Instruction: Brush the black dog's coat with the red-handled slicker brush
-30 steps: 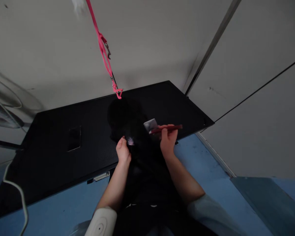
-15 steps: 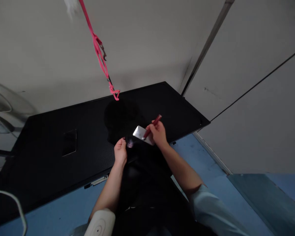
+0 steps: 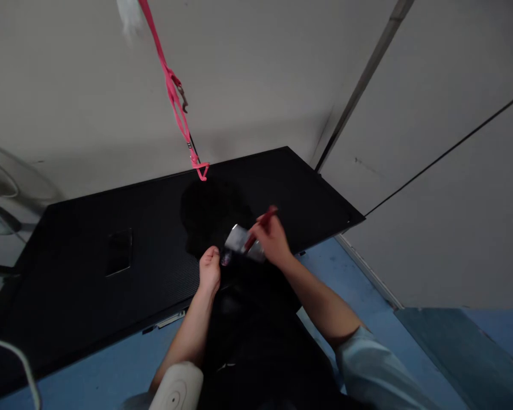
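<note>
A black furry animal, probably a dog, is on the black table, its outline largely lost in the dark. My right hand grips the dark red handle of a slicker brush, whose broad silvery head lies over the animal's near side. My left hand is closed at the animal's near edge, apparently holding part of it; exactly which part is hidden. Between the left hand and the brush head shows a small pinkish, speckled patch.
A pink leash with a metal clip hangs over the animal. On the table's left lies a dark flat phone-like slab. A pale cable curves at lower left, and a white rounded device is by my left forearm. Walls border the back and right.
The brush head has shifted slightly down and left, towards my left hand, and the right hand is blurred by motion. My left hand stays almost in place. The view has tilted a little.
</note>
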The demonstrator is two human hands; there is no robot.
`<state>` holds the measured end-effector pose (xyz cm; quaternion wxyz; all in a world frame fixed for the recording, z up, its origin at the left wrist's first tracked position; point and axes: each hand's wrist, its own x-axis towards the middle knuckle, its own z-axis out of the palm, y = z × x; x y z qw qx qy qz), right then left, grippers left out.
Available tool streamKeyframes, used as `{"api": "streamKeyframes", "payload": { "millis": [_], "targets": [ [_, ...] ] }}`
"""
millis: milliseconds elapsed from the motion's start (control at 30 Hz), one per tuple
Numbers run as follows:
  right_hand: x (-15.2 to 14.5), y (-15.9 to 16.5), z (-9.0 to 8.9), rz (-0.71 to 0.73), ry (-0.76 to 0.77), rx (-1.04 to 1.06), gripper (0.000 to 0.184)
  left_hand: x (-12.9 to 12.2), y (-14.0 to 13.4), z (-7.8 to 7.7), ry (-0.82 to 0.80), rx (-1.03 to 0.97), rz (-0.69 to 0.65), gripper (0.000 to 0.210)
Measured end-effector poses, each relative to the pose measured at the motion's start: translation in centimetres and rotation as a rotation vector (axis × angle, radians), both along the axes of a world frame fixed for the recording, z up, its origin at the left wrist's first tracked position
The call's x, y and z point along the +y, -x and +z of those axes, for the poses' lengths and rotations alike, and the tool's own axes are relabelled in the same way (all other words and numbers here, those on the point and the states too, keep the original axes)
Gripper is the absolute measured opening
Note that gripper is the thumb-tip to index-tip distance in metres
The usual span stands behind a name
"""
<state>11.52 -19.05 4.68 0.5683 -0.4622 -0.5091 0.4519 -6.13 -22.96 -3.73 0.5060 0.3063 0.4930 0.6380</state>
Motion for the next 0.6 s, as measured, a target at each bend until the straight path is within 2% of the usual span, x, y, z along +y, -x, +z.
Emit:
{"api": "streamKeyframes", "payload": {
  "millis": [33,67,100,200,233,267,300,367,400,467,533,567,600],
  "targets": [
    [0.0,0.2,0.0,0.125,0.056,0.002,0.022,0.0,0.0,0.0,0.008,-0.011,0.001,0.027],
    [0.2,0.3,0.0,0.19,0.102,0.011,0.02,0.0,0.0,0.1,0.012,-0.022,0.003,0.028],
    [0.5,0.3,0.2,0.172,0.119,0.022,0.019,0.1,0.1,0.1,0.01,-0.031,0.002,0.028],
    [1.2,-0.2,1.0,-0.158,-0.004,0.039,0.021,0.2,0.1,0.2,0.004,-0.047,0.014,0.028],
    [1.2,-0.2,1.2,-0.213,-0.055,0.034,0.022,0.2,0.1,0.2,0.01,-0.055,0.026,0.029],
    [1.0,-0.1,1.2,-0.19,-0.08,0.023,0.024,0.2,0.0,0.3,0.021,-0.063,0.04,0.029],
    [0.7,0.2,1.1,-0.103,-0.071,0.012,0.025,0.3,-0.1,0.5,0.034,-0.074,0.046,0.029],
    [0.1,0.7,0.4,0.096,0.021,0.008,0.023,0.6,-0.4,0.8,0.05,-0.097,0.069,0.028],
    [-0.1,0.8,0.1,0.122,0.068,0.027,0.022,0.7,-0.5,1.0,0.051,-0.108,0.085,0.027],
    [-0.4,0.8,-0.5,-0.035,0.075,0.101,0.021,1.0,-0.8,1.1,0.049,-0.13,0.12,0.028],
    [-0.6,0.5,-0.9,-0.228,-0.017,0.164,0.022,1.2,-0.9,0.9,0.034,-0.155,0.145,0.032],
    [-0.7,0.4,-1.0,-0.22,-0.052,0.165,0.023,1.2,-1.0,0.7,0.019,-0.162,0.15,0.033],
    [-0.8,0.3,-1.1,-0.15,-0.055,0.151,0.024,1.2,-0.9,0.4,0.001,-0.149,0.157,0.035]
  ]
}}
